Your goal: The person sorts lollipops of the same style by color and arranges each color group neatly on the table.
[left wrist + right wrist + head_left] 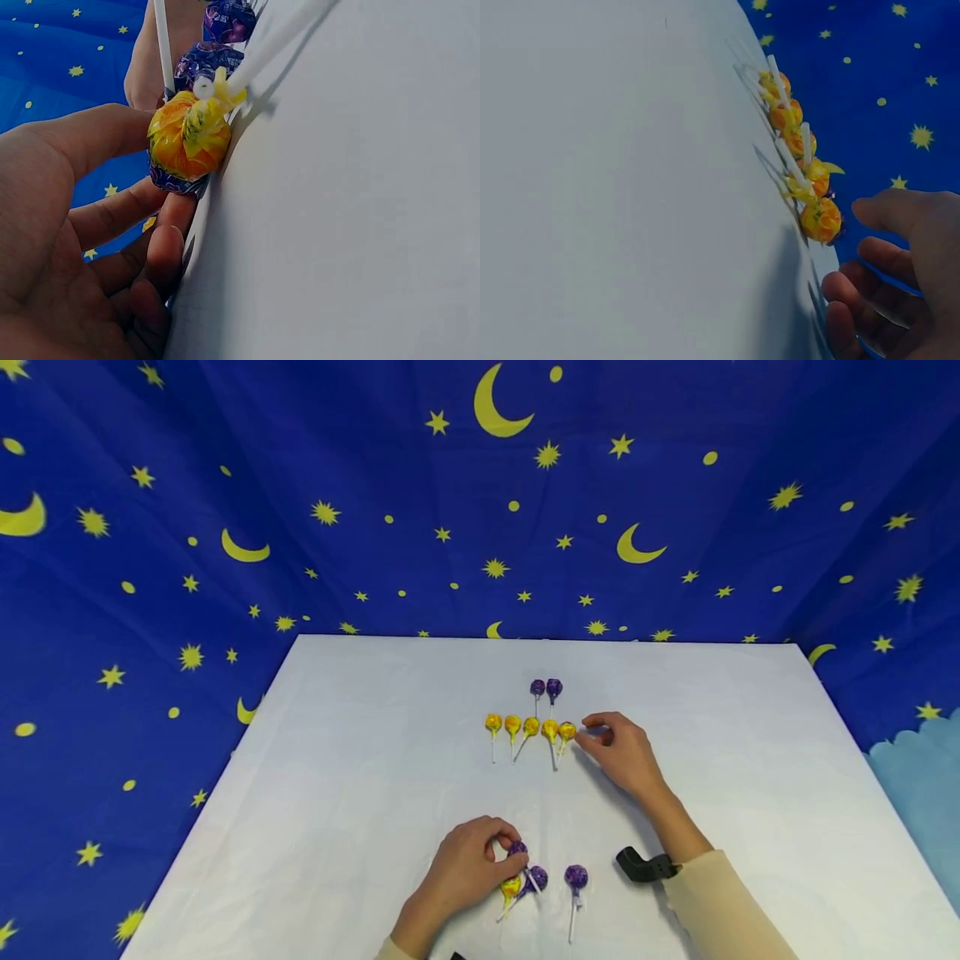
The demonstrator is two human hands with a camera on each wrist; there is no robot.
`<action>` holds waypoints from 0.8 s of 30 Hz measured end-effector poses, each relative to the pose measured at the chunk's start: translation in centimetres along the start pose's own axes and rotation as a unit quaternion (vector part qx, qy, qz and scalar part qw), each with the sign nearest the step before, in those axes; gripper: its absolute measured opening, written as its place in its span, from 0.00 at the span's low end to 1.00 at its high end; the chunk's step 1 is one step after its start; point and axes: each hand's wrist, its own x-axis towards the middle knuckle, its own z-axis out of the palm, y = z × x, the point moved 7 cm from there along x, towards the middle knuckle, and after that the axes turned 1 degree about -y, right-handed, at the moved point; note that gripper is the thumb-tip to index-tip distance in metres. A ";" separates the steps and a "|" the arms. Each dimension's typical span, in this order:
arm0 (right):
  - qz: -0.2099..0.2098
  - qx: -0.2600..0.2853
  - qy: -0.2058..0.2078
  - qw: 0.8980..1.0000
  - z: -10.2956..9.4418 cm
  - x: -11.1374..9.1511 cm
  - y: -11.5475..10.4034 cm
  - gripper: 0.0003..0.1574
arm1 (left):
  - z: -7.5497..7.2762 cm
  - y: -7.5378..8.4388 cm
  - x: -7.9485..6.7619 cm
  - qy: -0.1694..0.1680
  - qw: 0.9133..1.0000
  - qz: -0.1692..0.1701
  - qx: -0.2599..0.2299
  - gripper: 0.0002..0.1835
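My left hand pinches a purple-wrapped lollipop between thumb and fingers, low on the table. Right by that hand lie a yellow lollipop and another purple lollipop; in the left wrist view the yellow one partly covers the purple wrappers. Farther up, my right hand is beside the rightmost yellow lollipop of a row, its fingers parted and holding nothing. In the right wrist view a small gap separates the thumb from that yellow lollipop.
Several yellow lollipops, the leftmost included, form a row with sticks toward me. Behind them lie two purple lollipops. One purple lollipop lies apart near the front. A blue star-patterned cloth hangs around the white table.
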 end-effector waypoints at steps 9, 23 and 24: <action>-0.051 0.003 -0.019 0.999 0.2 -1.9 -1.4 0.20 | 0.1 -0.4 0.0 -0.007 1.000 -0.020 -0.009 0.10; -0.013 0.059 -0.039 0.997 -0.1 -3.9 -3.0 0.18 | -0.1 -0.1 -0.2 -0.003 1.000 -0.023 -0.011 0.09; -0.012 0.058 -0.040 0.997 -0.1 -4.0 -3.0 0.18 | -0.1 -0.1 -0.2 -0.003 1.000 -0.024 -0.011 0.09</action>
